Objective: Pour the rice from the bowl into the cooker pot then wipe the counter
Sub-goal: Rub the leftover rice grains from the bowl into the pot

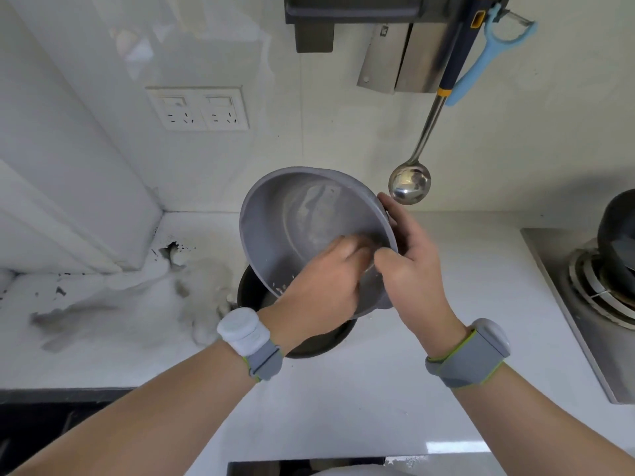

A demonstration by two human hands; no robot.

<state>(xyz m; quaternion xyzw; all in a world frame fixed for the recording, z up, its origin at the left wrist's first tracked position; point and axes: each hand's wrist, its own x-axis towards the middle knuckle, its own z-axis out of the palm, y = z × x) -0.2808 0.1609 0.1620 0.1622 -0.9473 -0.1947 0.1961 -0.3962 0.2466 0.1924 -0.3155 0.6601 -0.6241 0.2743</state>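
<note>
Bowl [302,214] tilting steeply, mouth facing person, lower lip hanging directly over cooker pot [309,341] near surface's [378,389] back edge. Right hand [409,266] gripping bowl's right rim. Left hand [326,286] reaching inside, fingers curled, likely scraping last grains downward.

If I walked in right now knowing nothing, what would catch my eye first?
Dead centre, a big grey bowl is tipped steeply over a dark cooker pot on the white counter. The right hand grips its rim while the left hand reaches inside, near a few rice grains at the lower edge. On the wall behind hangs a shiny ladle.
</note>
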